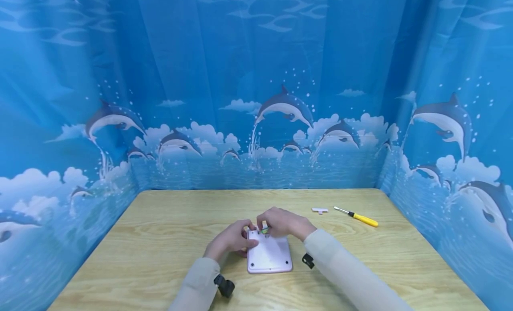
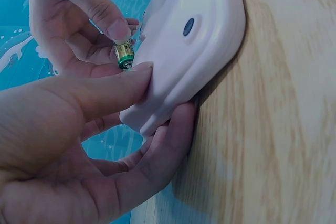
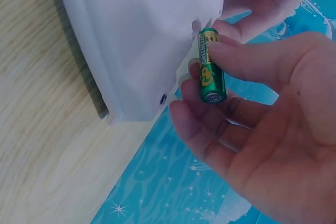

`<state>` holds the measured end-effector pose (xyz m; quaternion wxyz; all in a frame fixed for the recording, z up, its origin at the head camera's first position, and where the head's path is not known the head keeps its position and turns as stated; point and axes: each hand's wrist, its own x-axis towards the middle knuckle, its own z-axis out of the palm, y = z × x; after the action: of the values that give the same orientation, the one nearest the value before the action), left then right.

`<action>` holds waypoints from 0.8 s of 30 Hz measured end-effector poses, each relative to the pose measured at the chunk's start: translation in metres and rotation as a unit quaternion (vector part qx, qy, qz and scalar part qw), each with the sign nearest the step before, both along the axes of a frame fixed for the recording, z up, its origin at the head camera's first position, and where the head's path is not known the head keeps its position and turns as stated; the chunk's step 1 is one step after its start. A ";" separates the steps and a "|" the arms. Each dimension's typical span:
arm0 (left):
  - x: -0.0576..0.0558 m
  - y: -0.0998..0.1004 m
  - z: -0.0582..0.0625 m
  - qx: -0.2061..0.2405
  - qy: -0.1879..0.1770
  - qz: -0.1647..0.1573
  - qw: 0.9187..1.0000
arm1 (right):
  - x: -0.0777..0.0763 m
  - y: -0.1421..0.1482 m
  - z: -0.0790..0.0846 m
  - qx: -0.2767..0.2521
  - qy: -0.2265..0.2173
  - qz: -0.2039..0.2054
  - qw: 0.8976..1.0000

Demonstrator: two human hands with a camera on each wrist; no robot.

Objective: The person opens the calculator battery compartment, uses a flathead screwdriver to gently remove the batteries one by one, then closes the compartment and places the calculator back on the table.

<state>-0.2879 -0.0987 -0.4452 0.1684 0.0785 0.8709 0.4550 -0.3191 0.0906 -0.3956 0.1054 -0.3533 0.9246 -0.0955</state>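
A pale pink flat plastic device (image 1: 269,256), with a calculator-like shape, has its underside with dark round feet facing up. My left hand (image 1: 234,236) grips its far left corner, thumb on top and fingers beneath, as the left wrist view shows. Between the thumb and fingers of my right hand (image 1: 282,222) is a small green and gold battery (image 3: 212,72), pinched at the device's far edge. In the right wrist view the battery lies beside a notch in that edge. Its metal tip shows in the left wrist view.
A small pale pink T-shaped cover (image 1: 319,210) lies beyond my right hand on the wooden table (image 1: 160,248). Farther right is a screwdriver (image 1: 362,219) with a yellow handle. A blue dolphin-print curtain (image 1: 224,79) surrounds the table's back and sides.
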 end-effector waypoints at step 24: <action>0.001 -0.001 0.000 0.010 0.008 0.004 1.000 | 0.000 0.001 0.003 0.020 -0.008 -0.015 1.000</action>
<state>-0.2867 -0.0998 -0.4454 0.1587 0.0805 0.8677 0.4641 -0.3191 0.0918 -0.3925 0.1181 -0.3369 0.9306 -0.0810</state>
